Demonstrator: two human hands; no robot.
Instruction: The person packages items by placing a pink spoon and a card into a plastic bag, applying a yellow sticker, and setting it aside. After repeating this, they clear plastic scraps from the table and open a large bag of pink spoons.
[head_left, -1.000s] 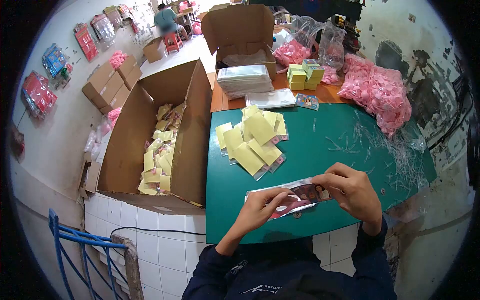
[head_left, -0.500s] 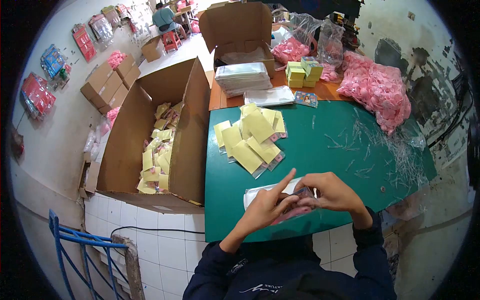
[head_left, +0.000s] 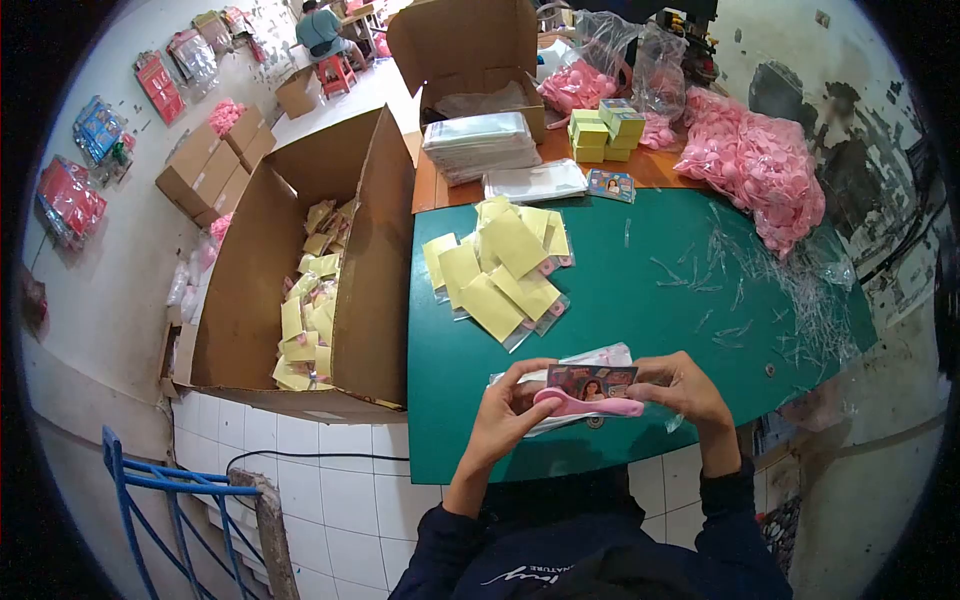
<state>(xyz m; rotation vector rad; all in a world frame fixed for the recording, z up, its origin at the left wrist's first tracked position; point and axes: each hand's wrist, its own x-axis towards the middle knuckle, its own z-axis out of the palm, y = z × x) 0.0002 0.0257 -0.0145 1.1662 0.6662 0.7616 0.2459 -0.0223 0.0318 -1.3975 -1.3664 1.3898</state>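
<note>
My left hand [head_left: 512,408] pinches the round end of a pink plastic item [head_left: 600,406] and the left side of a dark printed card [head_left: 592,380]. My right hand [head_left: 684,392] grips the right side of the card and the item's narrow end. The pink item lies along the card's lower edge. Beneath them, clear and white plastic sleeves [head_left: 610,354] rest on the green table [head_left: 620,290]. Farther back lies a pile of yellow-backed packets [head_left: 492,268].
A large open carton [head_left: 370,260] with yellow-backed packets stands left of the table. Behind are stacked sleeves [head_left: 480,145], yellow boxes [head_left: 605,130] and a bag of pink items [head_left: 755,165]. Thin clear strips [head_left: 790,300] lie right. A person [head_left: 320,30] sits far back.
Both hands have moved apart from their close position over the sleeves. The printed card and pink item now show plainly between them. The view has shifted slightly.
</note>
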